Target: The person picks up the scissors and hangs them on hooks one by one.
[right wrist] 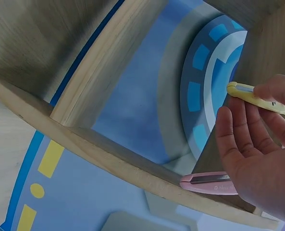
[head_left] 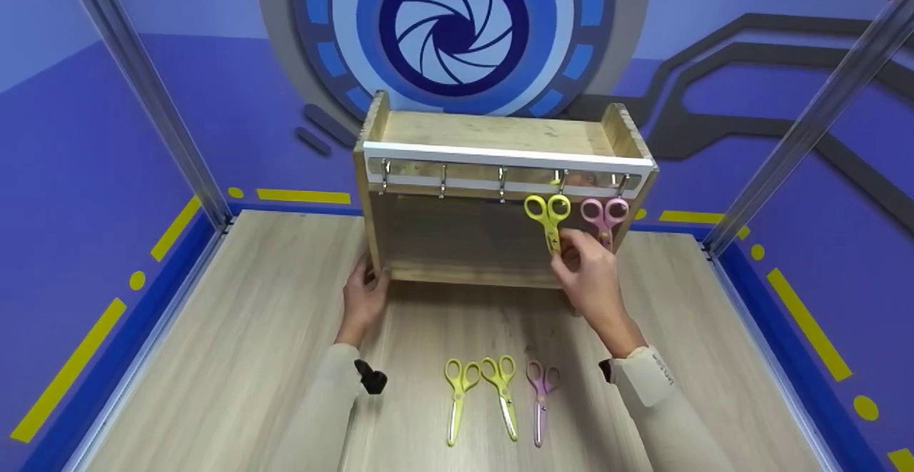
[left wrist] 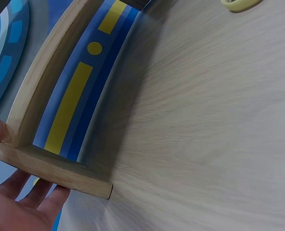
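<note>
My right hand (head_left: pixel 591 275) pinches a pair of yellow scissors (head_left: pixel 550 218) by the blades, handles up, just under the fourth hook (head_left: pixel 561 181) of a wooden rack (head_left: pixel 493 275). Whether a handle loop sits on that hook I cannot tell. Beside it, pink scissors (head_left: pixel 604 213) hang at the rightmost hook, blades down, partly behind my hand. The right wrist view shows the yellow scissors (right wrist: pixel 250 94) between thumb and fingers. At the rack's lower left corner, my left hand (head_left: pixel 364 300) grips the wooden frame (left wrist: pixel 60 168), thumb on one side and fingers on the other.
On the table in front of the rack lie two yellow scissors (head_left: pixel 457 400) and a pink pair (head_left: pixel 540 400), handles toward the rack. More metal hooks (head_left: pixel 443 181) line the white rail (head_left: pixel 471 152) to the left. Blue printed walls (head_left: pixel 214 101) enclose the table.
</note>
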### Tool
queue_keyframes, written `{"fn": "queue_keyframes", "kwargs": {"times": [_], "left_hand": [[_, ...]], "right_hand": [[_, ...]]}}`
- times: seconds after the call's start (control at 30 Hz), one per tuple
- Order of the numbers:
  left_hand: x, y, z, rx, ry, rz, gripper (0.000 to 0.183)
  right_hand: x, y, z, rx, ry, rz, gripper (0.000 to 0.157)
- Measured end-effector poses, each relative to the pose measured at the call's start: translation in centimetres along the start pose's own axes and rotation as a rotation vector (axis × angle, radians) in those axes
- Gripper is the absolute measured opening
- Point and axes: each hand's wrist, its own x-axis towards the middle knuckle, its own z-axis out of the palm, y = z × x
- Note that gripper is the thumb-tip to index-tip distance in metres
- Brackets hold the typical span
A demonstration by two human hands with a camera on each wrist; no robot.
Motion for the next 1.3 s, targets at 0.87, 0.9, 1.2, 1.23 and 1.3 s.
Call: {"fn": "queue_keyframes", "kwargs": {"times": [0.87, 0.9, 1.2, 1.23, 1.3], "left_hand": [[-0.1, -0.1, 0.0, 0.015, -0.016, 0.018, 0.055], [0.0, -0.1, 0.0, 0.016, -0.013, 0.018, 0.054], [0.0, -0.1, 0.0, 0.016, -0.016, 0.015, 0.057], [0.0, -0.1, 0.0, 0.016, -0.017, 0.016, 0.058], [0.0, -0.2, 0.0, 0.015, -0.017, 0.026, 0.058]], "right_hand": [[-0.1, 0.1, -0.2, 0.006, 0.004, -0.020, 0.028], [-0.2, 0.0, -0.3, 0.002, -0.001, -0.016, 0.029], [-1.9, 0.0, -1.9, -0.017, -0.113, 0.051, 0.054], [-2.3, 0.1, -2.0, -0.020, -0.132, 0.058, 0.057], [-3.2, 0.3, -2.1, -0.032, -0.181, 0.079, 0.065]]}}
